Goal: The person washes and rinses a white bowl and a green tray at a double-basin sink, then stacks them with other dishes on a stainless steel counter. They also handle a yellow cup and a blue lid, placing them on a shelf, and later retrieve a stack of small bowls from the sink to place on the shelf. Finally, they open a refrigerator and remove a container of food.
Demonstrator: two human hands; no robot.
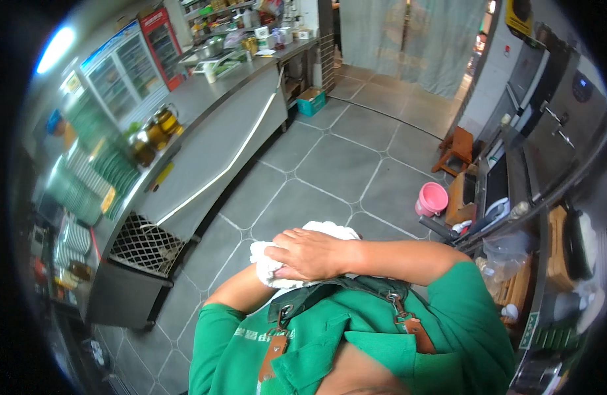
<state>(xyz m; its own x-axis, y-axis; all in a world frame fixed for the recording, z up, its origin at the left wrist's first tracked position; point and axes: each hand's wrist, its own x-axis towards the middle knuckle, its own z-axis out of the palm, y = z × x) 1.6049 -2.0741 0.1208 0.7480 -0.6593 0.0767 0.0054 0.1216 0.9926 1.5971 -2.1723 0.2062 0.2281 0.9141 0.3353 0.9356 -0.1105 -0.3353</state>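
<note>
A white cloth (pixel 271 261) is bunched in front of my chest, just above the top of a dark apron (pixel 308 296) with brown straps. My right hand (pixel 306 254) lies over the cloth from above, its fingers bent around it. From the left, my left forearm (pixel 241 291) runs in beneath the same cloth. The cloth and my right hand cover my left hand, so its fingers cannot be made out.
A long steel counter (pixel 234 128) runs along the left, carrying stacked plates (pixel 81 182) and oil jugs (pixel 157 128). Fridges (pixel 125 74) and a person's blue cap (pixel 53 122) are behind it. A pink bucket (pixel 432 198) and wooden stool (pixel 455 150) stand right, beside steel kitchen equipment (pixel 545 128).
</note>
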